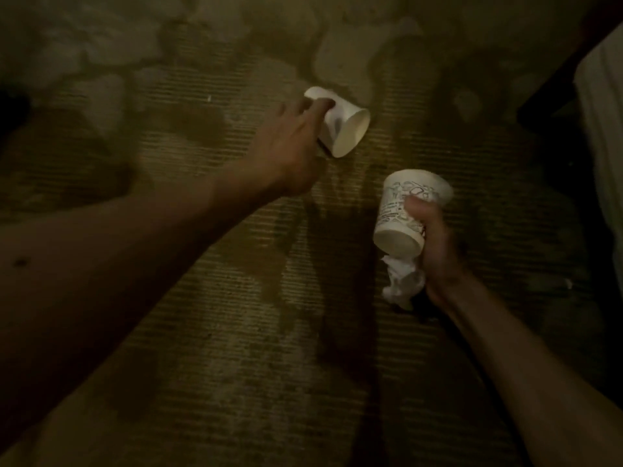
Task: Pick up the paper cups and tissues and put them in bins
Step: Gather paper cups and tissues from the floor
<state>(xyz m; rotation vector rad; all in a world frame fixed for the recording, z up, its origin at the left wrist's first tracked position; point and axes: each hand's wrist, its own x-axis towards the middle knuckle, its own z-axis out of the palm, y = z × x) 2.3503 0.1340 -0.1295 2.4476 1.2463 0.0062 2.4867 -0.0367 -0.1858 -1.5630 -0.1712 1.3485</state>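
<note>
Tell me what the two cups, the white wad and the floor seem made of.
Plain cup: matte white paper, thin rolled rim. Printed cup: same paper, with dark line print. Wad: soft tissue, deeply crumpled. Floor: likely low-pile carpet, ribbed and blotchy; dim light leaves it unsure.

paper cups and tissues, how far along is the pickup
Done: nothing visibly binned; no bin in view. In hand: the right hand grips a printed cup and a crumpled tissue; the left hand curls over a white cup lying on its side on the carpet. Left: lift that cup, then bin everything.
</note>
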